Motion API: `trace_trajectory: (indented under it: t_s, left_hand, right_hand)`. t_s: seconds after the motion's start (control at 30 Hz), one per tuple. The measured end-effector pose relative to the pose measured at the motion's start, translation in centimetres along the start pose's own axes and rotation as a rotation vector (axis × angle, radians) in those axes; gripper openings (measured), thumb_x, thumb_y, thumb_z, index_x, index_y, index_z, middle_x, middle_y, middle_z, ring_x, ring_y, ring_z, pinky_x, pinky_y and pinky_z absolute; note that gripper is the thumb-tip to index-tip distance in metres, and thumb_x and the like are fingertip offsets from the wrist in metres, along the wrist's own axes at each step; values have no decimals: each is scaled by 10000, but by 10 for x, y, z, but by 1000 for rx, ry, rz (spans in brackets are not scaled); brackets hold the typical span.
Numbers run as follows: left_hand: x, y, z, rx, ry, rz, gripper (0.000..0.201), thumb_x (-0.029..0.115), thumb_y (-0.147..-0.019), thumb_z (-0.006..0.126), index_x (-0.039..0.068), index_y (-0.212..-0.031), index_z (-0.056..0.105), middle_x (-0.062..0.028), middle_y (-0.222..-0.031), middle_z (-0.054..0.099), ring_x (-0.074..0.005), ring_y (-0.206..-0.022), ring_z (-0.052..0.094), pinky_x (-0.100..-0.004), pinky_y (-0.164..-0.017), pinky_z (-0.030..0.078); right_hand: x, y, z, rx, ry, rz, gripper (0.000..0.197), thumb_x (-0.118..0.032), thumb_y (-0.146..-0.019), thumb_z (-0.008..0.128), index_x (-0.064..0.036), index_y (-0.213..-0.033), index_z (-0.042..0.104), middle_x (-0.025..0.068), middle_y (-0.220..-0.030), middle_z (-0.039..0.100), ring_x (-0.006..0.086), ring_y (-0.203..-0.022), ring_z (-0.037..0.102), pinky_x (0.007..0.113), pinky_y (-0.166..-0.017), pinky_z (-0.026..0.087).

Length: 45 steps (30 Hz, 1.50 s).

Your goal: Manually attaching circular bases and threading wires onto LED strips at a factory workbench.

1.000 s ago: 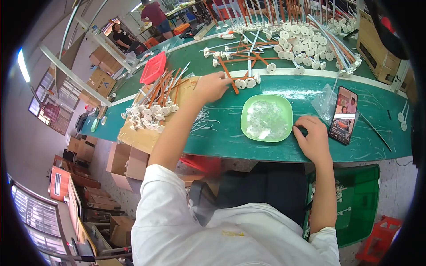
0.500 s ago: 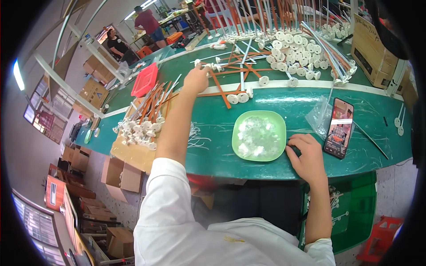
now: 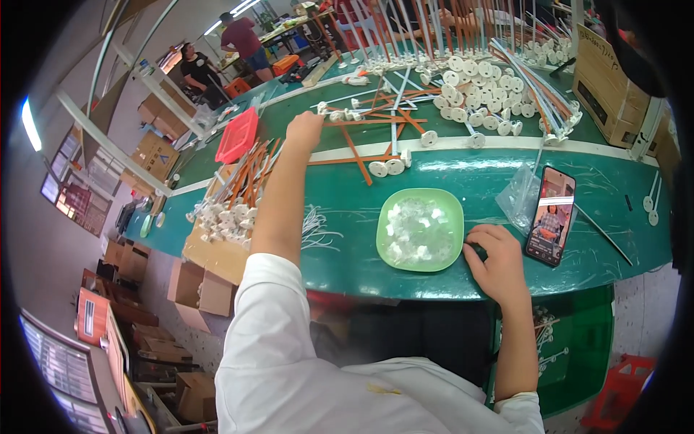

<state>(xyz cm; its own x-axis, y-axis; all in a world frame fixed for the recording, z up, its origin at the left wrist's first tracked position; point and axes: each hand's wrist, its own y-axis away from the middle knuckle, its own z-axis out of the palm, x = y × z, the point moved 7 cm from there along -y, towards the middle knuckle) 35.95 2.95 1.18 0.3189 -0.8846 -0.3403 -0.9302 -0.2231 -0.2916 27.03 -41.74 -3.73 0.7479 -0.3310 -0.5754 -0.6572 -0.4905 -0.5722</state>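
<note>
The green plate (image 3: 420, 229) sits on the near strip of the green table (image 3: 347, 210), straight in front of the person, and everything else is best placed from it. It holds a heap of small clear plastic pieces (image 3: 413, 230), kept together in a shallow dish so they stay within easy reach rather than scattering. The right hand (image 3: 497, 260) rests on the table just beside the plate's right edge, fingers curled toward the rim; whether they pinch one of the clear pieces I cannot tell, since the fingertips are tucked under. The left hand (image 3: 304, 130) is stretched far beyond the plate, up and to its left, onto the belt where orange and white rods with white round caps (image 3: 376, 137) lie loose; it is cupped over the near end of one, but whether the fingers have closed on it cannot be made out. The arm's long reach suggests the rods are fetched from there while the plate stays put. To the right of the plate a phone (image 3: 551, 215) lies face up, its screen lit, with a clear plastic bag (image 3: 519, 195) between them. Left of the plate, a cardboard box (image 3: 217, 249) carries a bundle of capped rods, stacked with caps toward the person.
</note>
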Motion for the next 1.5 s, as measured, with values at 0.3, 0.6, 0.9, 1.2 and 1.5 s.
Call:
trace_trajectory:
  t_s: [0.3, 0.6, 0.9, 1.2, 1.5]
  left_hand:
    - [-86, 95, -101, 119, -133, -184, 138, 101, -818, 609, 36, -904, 695, -192, -933, 676, -347, -889, 677, -441, -760, 559]
    - [64, 333, -107, 146, 1578, -333, 245, 176, -947, 581, -25, -1023, 699, -46, -915, 695, -118, -818, 628, -292, -763, 511]
    - [233, 404, -108, -412, 2226, 48, 263, 70, -952, 557, -79, -1159, 621, -123, -1006, 687, -174, -881, 662, -300, -774, 549]
    - [236, 417, -81, -376, 2203, -86, 225, 65, -925, 602, -30, -1127, 629, -111, -1004, 686, -167, -867, 677, -283, -745, 561]
    - [256, 422, -90, -396, 2544, 92, 435, 12, -851, 676, -66, -1255, 534, -154, -1135, 648, -226, -1049, 640, -349, -906, 531]
  right_hand:
    - [0, 8, -4, 55, -35, -85, 117, -43, -760, 703, 23, -836, 644, 126, -845, 673, 286, -761, 639, 361, -693, 497]
    - [-32, 82, -9, 497, -591, 276, 118, -22, -863, 681, 31, -965, 656, 1, -875, 634, 63, -753, 561, 203, -699, 452]
    - [-91, 142, 25, 41, -1030, 226, 232, 83, -787, 666, 35, -1013, 645, 57, -958, 612, 108, -794, 583, 225, -651, 487]
    - [-83, 151, 42, 67, -1079, 395, 58, 96, -825, 623, 49, -827, 656, 61, -833, 609, 106, -762, 592, 224, -661, 455]
    - [-93, 147, 22, 118, -1100, 225, 70, 100, -801, 602, 72, -820, 663, 100, -857, 620, 145, -770, 574, 262, -678, 448]
